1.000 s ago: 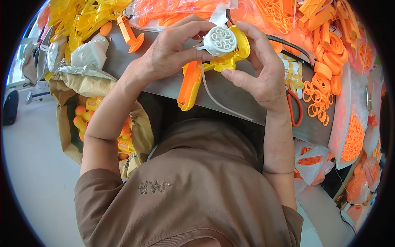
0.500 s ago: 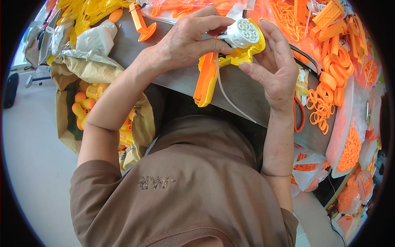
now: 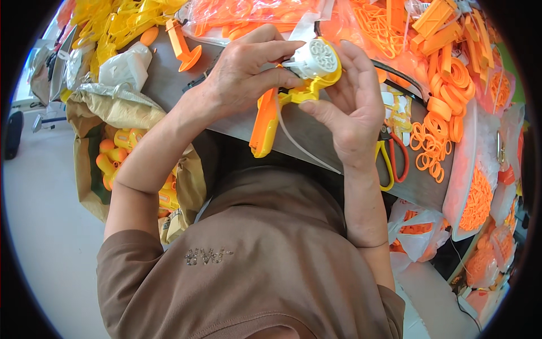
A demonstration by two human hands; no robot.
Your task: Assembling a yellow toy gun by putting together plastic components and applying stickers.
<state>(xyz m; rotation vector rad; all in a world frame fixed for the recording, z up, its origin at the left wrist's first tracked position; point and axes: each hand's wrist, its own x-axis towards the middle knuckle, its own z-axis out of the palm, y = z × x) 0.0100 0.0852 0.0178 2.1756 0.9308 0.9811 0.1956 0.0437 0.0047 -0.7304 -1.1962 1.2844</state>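
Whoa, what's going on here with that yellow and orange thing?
A person has both hands on it. The left-hand grip is on a white round part, and the right-hand grip steadies the yellow shell. The white part sits at the shell's rounded end; whether it's fixed there, I can't tell. A thin tube hangs below. Scissors and orange rings lie to the right.
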